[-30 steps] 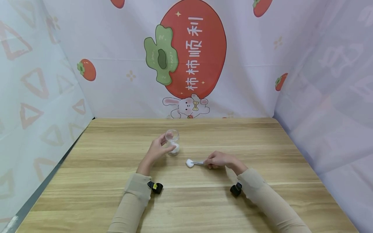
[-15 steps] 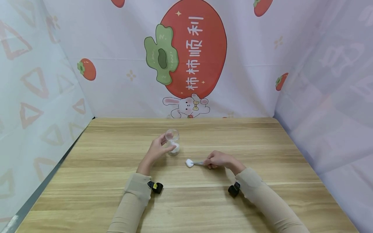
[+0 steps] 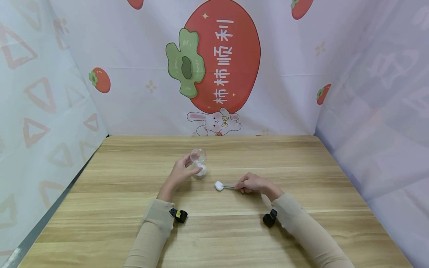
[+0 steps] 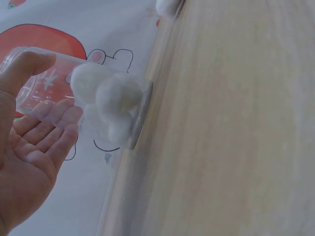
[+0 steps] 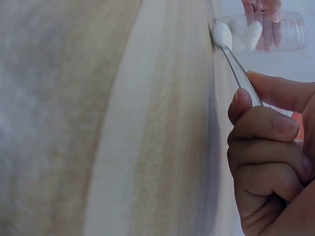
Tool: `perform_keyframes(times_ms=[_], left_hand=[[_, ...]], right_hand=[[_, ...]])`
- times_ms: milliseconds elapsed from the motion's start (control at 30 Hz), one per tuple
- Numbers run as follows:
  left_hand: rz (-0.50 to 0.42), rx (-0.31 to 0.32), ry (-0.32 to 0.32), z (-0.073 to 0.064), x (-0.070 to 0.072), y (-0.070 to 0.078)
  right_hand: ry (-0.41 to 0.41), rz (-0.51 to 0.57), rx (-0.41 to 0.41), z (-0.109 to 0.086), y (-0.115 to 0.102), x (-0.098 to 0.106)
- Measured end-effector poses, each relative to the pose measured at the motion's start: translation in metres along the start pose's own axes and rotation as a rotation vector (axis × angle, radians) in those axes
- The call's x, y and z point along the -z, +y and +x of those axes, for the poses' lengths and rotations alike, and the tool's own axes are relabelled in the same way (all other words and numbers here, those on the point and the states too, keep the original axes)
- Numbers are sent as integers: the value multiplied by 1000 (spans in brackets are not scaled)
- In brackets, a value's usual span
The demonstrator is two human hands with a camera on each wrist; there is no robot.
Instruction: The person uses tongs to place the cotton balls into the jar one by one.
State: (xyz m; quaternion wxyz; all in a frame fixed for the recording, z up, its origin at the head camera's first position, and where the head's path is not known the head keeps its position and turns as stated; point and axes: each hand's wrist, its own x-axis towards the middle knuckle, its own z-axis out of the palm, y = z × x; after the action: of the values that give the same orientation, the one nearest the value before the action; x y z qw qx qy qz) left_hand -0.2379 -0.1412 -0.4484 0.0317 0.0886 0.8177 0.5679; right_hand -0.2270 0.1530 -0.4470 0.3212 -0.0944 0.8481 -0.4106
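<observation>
My left hand (image 3: pixel 182 172) holds a clear plastic jar (image 3: pixel 198 158) standing on the table, thumb on one side and fingers on the other. Several white cotton balls (image 4: pixel 110 96) are gathered at the bottom of the jar, whose mouth looks uncovered. To the right, my right hand (image 3: pixel 252 183) pinches metal tweezers (image 5: pixel 237 69) between thumb and forefinger, with the other fingers curled in. At the tweezers' tips is a single cotton ball (image 3: pixel 219 186), on or just above the table in front of the jar; whether the tips squeeze it is hard to tell.
The wooden table (image 3: pixel 214 230) spreads out on all sides of the hands. A white printed cloth (image 3: pixel 140 108) hangs behind its far edge, and pale cloths flank it left and right. Black wrist cameras (image 3: pixel 181 216) sit at both cuffs.
The tweezers and the cotton ball at their tips have shifted very slightly to the right and away from me. My left hand and the jar have stayed still.
</observation>
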Motion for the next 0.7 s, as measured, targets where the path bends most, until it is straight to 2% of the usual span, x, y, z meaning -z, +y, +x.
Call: perform_keyframes(times_ms=[133,400,500,700], left_hand=[[-6,17,-5,-2,0,4],[8,24,-28,-12,4,29],[5,22,-26,-10,3,24],[-12,6,-7,0,0,2]], right_hand=[[2,7,7,-1,1,1],[1,24,23,-2,1,1],[10,25,17,-2,0,2],[50,8,26,-5,-4,4]])
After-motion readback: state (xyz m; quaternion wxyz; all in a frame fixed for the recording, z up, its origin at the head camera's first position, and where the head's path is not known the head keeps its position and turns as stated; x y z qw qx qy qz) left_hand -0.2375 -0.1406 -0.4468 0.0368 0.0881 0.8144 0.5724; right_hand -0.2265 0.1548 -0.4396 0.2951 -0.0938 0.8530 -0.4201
